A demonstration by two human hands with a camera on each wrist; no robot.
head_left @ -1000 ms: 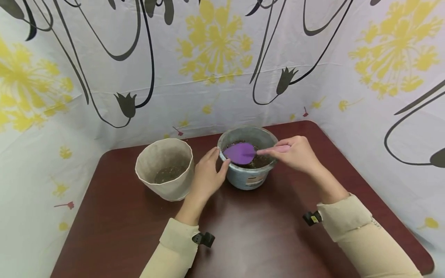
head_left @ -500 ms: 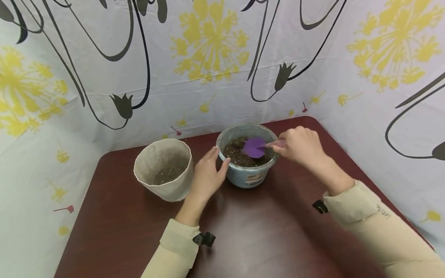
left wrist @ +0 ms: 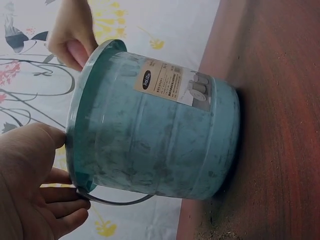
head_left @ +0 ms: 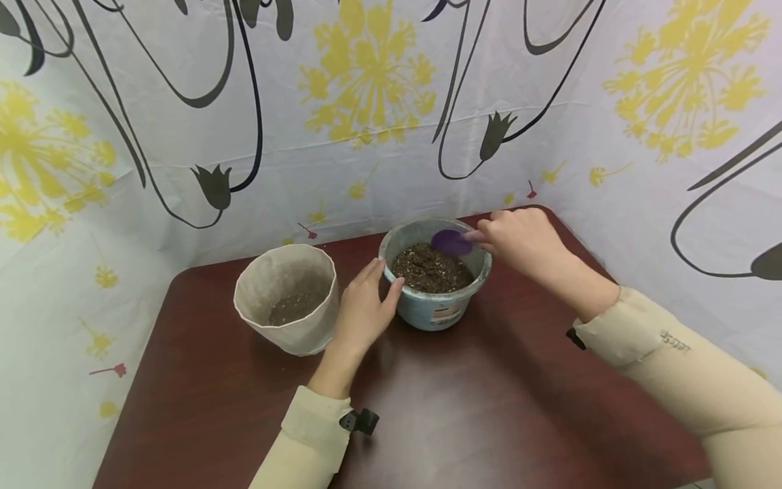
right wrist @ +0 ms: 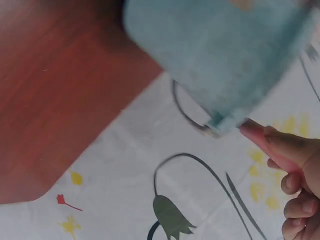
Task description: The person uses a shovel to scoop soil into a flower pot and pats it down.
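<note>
My left hand (head_left: pixel 364 303) holds the rim of a blue plastic bucket (head_left: pixel 430 312) at its left side, thumb towards the front. In the left wrist view, the fingers (left wrist: pixel 67 210) lie by the bucket's thin bail handle (left wrist: pixel 122 202). Dark crumbly soil (head_left: pixel 430 268) fills part of the bucket. My right hand (head_left: pixel 516 234) grips the pink handle (right wrist: pixel 275 150) of a small trowel at the bucket's right rim. The trowel's purple blade (head_left: pixel 451 242) is inside the bucket, over the soil towards the back wall. I cannot tell whether it carries soil.
Left of the bucket stands a cream plant pot (head_left: pixel 305 333) with a wavy rim and some soil at its bottom. Both stand on a dark red table (head_left: pixel 427 407) against a flower-printed cloth (head_left: pixel 342 183). Soil crumbs (left wrist: pixel 225 232) lie near the bucket.
My right hand has moved up and right, turning the trowel. The purple blade has shifted from the front left of the bucket to the back right, uncovering the soil. The left hand stays put.
</note>
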